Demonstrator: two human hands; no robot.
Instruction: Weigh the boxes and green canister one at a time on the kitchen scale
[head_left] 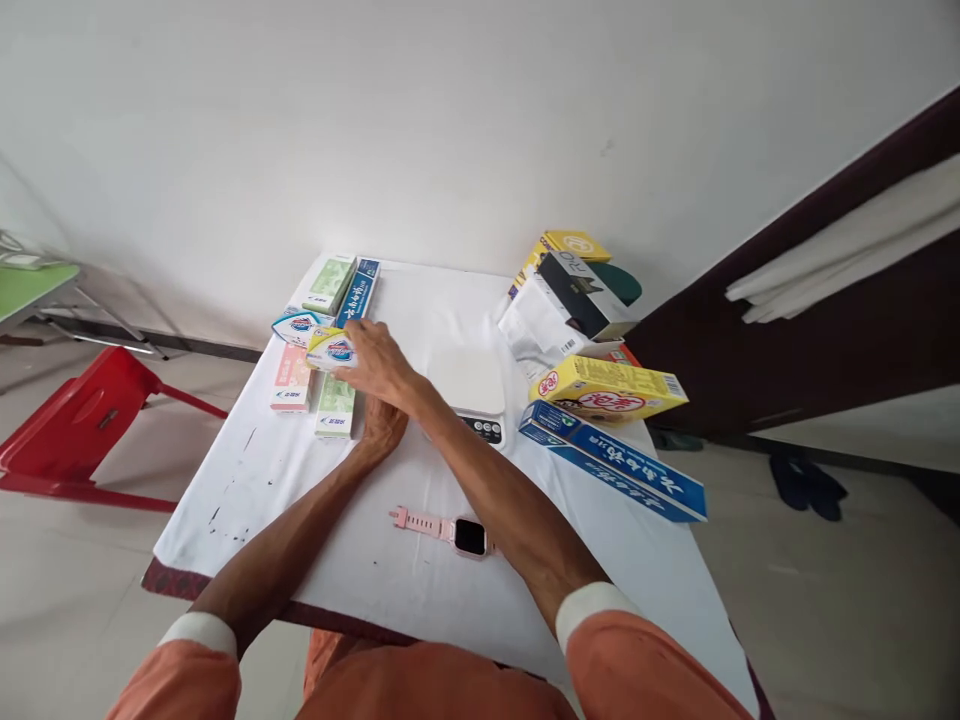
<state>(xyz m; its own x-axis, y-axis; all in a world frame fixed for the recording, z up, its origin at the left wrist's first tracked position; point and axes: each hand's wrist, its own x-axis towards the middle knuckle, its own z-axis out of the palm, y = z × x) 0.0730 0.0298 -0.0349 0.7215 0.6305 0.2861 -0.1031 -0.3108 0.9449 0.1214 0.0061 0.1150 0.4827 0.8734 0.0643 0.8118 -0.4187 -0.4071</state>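
Observation:
My right hand [377, 362] reaches across to the left side of the white table [420, 590] and grips a yellow and white soap box [331, 350]. My left hand [382, 428] lies just under my right forearm, next to a green box [335, 406]; its fingers are hidden. Beside the soap box lie another white and blue soap box [298, 325], a pink box [292, 379], a pale green box [330, 282] and a blue toothpaste box [358, 293].
A white kitchen scale [471, 392] sits mid-table. A pink smartwatch [450, 530] lies near the front edge. On the right are a yellow box [615, 388], a long blue box [619, 462] and stacked boxes [574, 290]. A red chair [82, 425] lies tipped on the floor at left.

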